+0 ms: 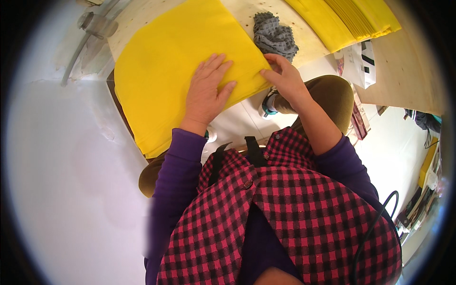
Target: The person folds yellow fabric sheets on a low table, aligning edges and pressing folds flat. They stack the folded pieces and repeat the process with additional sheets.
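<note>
A large folded sheet of yellow fabric (161, 61) lies over the wooden tabletop, and its near edge hangs toward my lap. On top of it my left hand (206, 90) rests flat with the fingers stretched out and the thumb apart. At the right corner of the sheet, my right hand (286, 81) pinches the fabric's edge between thumb and forefinger; its other fingers are partly hidden. Just beyond that hand sits a crumpled grey waffle-textured cloth (274, 35).
A stack of folded yellow fabric (349, 21) lies at the far right of the wooden table (308, 35). Under it hangs a white bag (358, 66) with dark print. A white wall (71, 156) with a grey pipe (76, 59) borders the left. My knee (332, 97) is below the table edge.
</note>
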A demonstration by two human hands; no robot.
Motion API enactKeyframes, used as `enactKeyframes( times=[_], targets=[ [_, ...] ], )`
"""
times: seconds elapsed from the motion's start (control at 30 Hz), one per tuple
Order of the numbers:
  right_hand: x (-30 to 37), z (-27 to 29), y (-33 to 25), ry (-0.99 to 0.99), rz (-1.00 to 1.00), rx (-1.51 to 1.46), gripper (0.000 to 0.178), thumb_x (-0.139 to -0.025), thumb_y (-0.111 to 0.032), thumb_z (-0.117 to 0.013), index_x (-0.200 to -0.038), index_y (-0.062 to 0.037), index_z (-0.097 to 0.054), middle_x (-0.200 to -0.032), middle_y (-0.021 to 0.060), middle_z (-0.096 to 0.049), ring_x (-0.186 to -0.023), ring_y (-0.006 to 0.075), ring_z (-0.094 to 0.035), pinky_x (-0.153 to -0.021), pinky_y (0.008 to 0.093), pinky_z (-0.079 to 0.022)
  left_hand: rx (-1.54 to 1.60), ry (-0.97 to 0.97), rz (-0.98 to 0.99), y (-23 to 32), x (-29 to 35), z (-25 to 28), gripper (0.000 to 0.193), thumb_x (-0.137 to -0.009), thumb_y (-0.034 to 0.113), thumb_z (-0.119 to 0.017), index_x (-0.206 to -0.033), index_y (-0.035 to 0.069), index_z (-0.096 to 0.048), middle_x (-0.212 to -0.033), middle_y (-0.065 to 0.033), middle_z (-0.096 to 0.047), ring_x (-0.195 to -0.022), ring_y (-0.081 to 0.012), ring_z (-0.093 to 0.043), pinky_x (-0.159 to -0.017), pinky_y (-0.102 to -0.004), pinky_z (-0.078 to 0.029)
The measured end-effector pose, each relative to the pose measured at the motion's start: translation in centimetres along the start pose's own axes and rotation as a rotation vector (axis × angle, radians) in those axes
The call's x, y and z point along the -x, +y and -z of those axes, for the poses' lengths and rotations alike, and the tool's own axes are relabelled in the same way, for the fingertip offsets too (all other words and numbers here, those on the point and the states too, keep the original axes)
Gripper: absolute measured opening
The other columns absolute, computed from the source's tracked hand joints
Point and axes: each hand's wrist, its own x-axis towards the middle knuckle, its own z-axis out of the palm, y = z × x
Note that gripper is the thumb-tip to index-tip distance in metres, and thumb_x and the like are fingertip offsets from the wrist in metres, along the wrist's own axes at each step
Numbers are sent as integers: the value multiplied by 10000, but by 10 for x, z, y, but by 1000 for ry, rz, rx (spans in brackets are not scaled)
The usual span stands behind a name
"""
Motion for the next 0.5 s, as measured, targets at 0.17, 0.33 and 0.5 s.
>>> enactKeyframes(
  times=[0.17,0.33,0.5],
  targets=[
    [0,0,-3,13,-2,29,488,-863,-220,-649,-1263,25,-512,-1120,95,-602,-979,157,-572,-870,283,-460,-10,-6,0,-1,0,0,464,-843,280,-649,-1245,62,-573,-1352,-131,-517,-1297,-317,-436,-1100,-448,-293],
    [-1,-1,-6,27,7,73,509,-859,-249,-660,-1264,22,-513,-1114,99,-604,-962,160,-578,-857,286,-466,-16,-6,-5,1,0,1,509,-820,337,-673,-1236,59,-581,-1348,-140,-519,-1292,-325,-438,-1098,-451,-297],
    [0,-3,-8,48,-4,74,543,-857,-294,-662,-1270,23,-507,-1137,111,-603,-996,172,-582,-869,294,-464,-9,-2,-6,1,-1,2,515,-817,349,-674,-1230,54,-585,-1345,-147,-520,-1289,-330,-440,-1095,-455,-301]
  ],
)
